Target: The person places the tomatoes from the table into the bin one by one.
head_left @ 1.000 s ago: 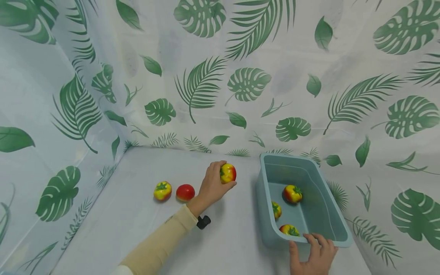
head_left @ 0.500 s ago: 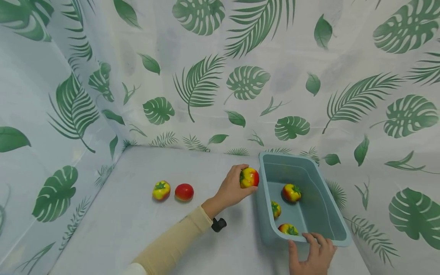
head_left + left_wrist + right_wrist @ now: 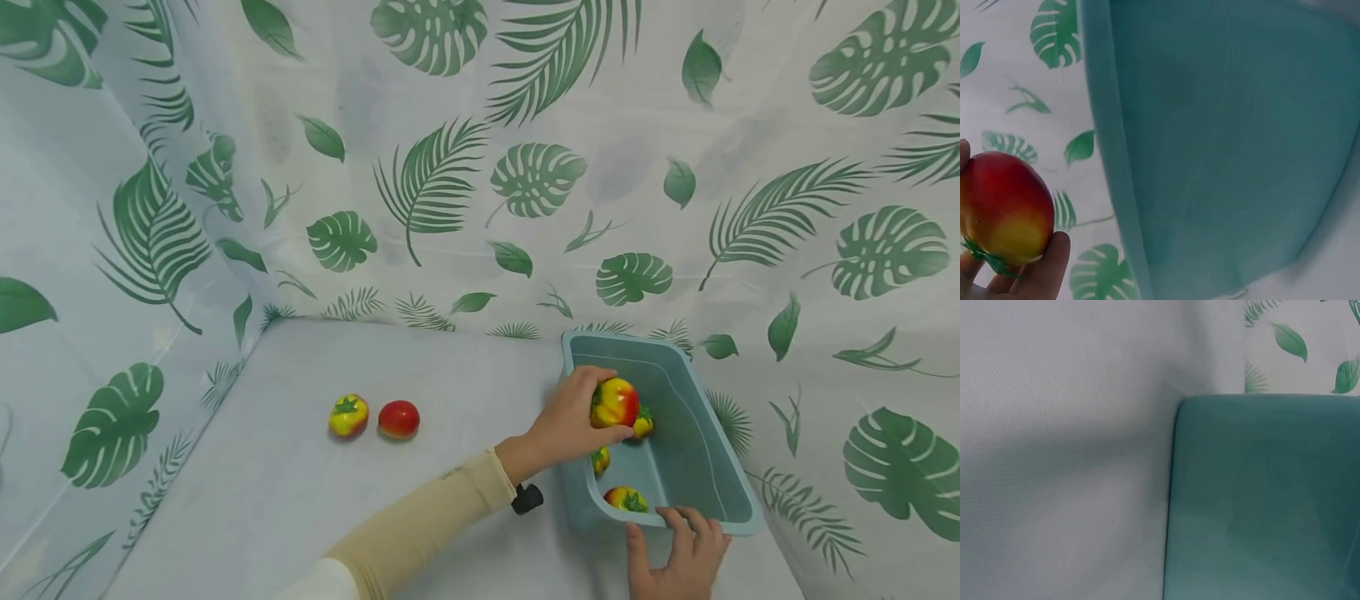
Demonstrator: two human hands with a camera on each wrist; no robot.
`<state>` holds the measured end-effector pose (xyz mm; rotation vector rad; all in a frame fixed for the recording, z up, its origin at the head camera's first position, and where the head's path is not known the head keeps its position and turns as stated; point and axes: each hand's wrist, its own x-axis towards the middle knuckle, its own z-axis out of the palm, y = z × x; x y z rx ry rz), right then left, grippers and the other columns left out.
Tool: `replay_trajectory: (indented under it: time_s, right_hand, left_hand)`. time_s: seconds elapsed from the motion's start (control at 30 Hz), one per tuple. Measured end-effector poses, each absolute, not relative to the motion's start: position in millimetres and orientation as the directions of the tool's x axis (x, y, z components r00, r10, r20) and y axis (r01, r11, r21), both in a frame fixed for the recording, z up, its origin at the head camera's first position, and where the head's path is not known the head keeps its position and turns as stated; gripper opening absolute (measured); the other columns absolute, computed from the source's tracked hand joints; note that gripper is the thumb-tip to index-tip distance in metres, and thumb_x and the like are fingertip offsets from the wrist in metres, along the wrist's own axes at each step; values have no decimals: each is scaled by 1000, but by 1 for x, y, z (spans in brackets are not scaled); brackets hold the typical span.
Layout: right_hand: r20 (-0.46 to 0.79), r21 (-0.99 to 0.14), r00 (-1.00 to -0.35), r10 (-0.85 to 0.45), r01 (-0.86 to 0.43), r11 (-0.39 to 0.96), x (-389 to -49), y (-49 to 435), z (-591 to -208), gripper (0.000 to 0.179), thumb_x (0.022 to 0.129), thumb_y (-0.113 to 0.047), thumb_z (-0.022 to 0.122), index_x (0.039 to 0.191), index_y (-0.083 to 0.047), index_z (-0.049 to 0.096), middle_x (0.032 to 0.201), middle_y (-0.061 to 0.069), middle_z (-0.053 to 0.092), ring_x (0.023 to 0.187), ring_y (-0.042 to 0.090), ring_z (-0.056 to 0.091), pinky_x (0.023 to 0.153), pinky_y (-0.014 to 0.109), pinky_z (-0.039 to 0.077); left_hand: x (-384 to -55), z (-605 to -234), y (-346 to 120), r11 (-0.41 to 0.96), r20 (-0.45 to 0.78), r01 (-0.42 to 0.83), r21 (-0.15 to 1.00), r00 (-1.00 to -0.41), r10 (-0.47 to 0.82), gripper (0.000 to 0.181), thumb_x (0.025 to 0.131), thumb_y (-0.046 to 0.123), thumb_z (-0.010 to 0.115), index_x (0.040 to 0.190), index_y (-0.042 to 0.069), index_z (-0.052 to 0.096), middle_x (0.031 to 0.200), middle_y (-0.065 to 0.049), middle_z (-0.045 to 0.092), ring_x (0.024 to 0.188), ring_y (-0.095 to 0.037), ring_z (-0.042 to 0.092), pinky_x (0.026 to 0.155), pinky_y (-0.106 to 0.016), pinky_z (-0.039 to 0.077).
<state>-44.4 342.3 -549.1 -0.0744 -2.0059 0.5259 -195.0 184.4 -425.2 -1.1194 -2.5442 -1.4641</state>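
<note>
My left hand (image 3: 566, 423) pinches a red-and-yellow persimmon-like fruit (image 3: 615, 403) with a green leafy cap, above the left part of the light-blue plastic bin (image 3: 678, 400). In the left wrist view, the fruit (image 3: 1009, 206) is between thumb and fingers, beside the bin's wall (image 3: 1222, 150). My right hand (image 3: 678, 558) grips the bin's near rim, fingers over the edge and thumb outside. Inside the bin are a partly covered fruit (image 3: 643, 423), another (image 3: 601, 461) at the left wall, and one (image 3: 626, 499) near the front. The right wrist view shows the bin's outer side (image 3: 1260, 500) but no hand.
On the white table (image 3: 300, 508), left of the bin, lie a yellow-and-red capped fruit (image 3: 348, 416) and a red fruit (image 3: 399, 419), close together. A leaf-printed sheet (image 3: 450, 192) hangs behind and at the left. A black device (image 3: 528, 499) sits under my left wrist.
My left hand has carried the fruit rightward from above the table, past the bin's left rim, to over the bin. My right hand stays on the near rim.
</note>
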Motion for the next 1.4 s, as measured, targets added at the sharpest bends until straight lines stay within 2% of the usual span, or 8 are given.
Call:
replay_trajectory:
  time_s: [0.23, 0.43, 0.6, 0.8, 1.03, 1.23, 1.4]
  right_hand:
    - [867, -360, -436, 242, -210, 909, -49, 344, -546, 69, 90, -62, 57, 92, 7, 61, 96, 27, 53, 77, 42, 36, 75, 43, 14]
    - [853, -362, -465, 236, -203, 910, -48, 341, -543, 69, 89, -63, 56, 94, 6, 61, 98, 27, 53, 81, 43, 37, 77, 42, 15]
    - [843, -355, -489, 225, -192, 915, -48, 341, -543, 70, 90, -63, 55, 96, 6, 60, 100, 27, 52, 83, 44, 37, 75, 43, 16]
    - [857, -339, -469, 214, -201, 919, -49, 343, -544, 70, 90, -63, 55, 95, 7, 60, 98, 27, 52, 81, 44, 37, 77, 38, 13]
    - [865, -341, -452, 218, -212, 916, -49, 338, -542, 71, 91, -62, 54, 93, 8, 60, 96, 29, 52, 77, 43, 36, 69, 44, 15]
    - [878, -327, -431, 210, -219, 919, -48, 337, -537, 70, 92, -61, 54, 92, 9, 59, 95, 29, 51, 75, 43, 35, 68, 43, 14]
    - [860, -347, -455, 229, -193, 918, -46, 340, -543, 71, 91, -62, 53, 95, 8, 60, 98, 29, 52, 80, 44, 36, 73, 42, 15]
  left_hand:
    - [-183, -426, 205, 325, 320, 643, 693, -679, 661, 70, 88, 44, 70, 144, 18, 37, 142, 3, 42, 110, -4, 50, 84, -9, 43]
    - [-177, -428, 210, 310, 328, 670, 674, -648, 688, 70, 88, 45, 69, 144, 16, 38, 140, 3, 44, 111, -3, 49, 86, -7, 41]
    - [-177, -428, 211, 302, 335, 680, 669, -637, 694, 72, 88, 48, 68, 144, 15, 38, 138, 3, 44, 108, -2, 49, 85, -6, 41]
    - [-177, -425, 213, 307, 311, 682, 664, -625, 716, 73, 89, 50, 66, 146, 15, 38, 140, 4, 44, 106, 0, 50, 85, -6, 40]
    - [-176, -424, 210, 357, 227, 654, 667, -635, 738, 76, 89, 56, 62, 150, 21, 33, 152, 7, 34, 128, -3, 45, 99, -17, 41]
    - [-179, -430, 205, 364, 222, 636, 681, -652, 725, 75, 89, 56, 61, 149, 19, 34, 152, 6, 34, 127, -4, 47, 100, -17, 41]
    - [-183, -430, 198, 337, 259, 640, 690, -654, 711, 71, 91, 53, 61, 147, 16, 37, 150, 3, 38, 131, -9, 45, 104, -20, 39]
